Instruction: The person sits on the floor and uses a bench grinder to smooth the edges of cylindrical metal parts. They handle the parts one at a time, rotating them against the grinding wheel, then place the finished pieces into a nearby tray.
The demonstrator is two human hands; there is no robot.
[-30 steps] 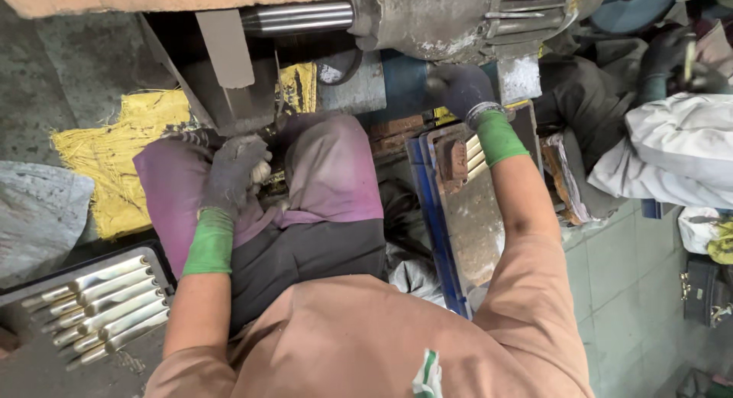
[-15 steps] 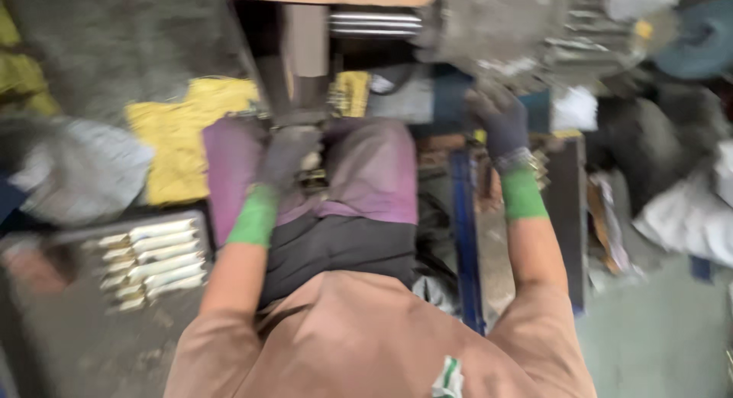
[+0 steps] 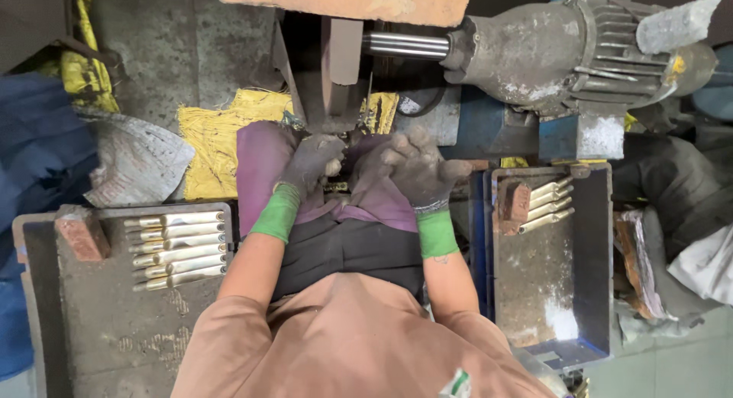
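Left tray [image 3: 46, 306]: it sits at the person's left with a row of pale metal blanks [image 3: 177, 249] and a brick [image 3: 80, 232] on it; the blanks lie close to the left elbow, so a careless swing of the arm could sweep them off.
Left hand [image 3: 309, 163]: gloved in grey with a green cuff, it is curled around a small workpiece [image 3: 333, 167] just below the grinding wheel [image 3: 340, 51]; how firmly it grips I cannot tell.
Workpiece: mostly hidden between the two gloves, over the purple cloth [image 3: 263, 157] on the lap, close under the wheel; if it snags, it could likely be snatched or thrown.
Right hand [image 3: 420, 173]: also gloved, fingers bent and pressed against the left; whether it clasps the piece or only steadies it is not clear. Loose glove fabric so near the wheel could catch.
Motor [image 3: 550, 54]: its bare shaft [image 3: 405, 45] lies just above the hands; cloth or cuff could wind onto it.
Right tray [image 3: 592, 291]: a few more blanks [image 3: 550, 203] lean on a brick.
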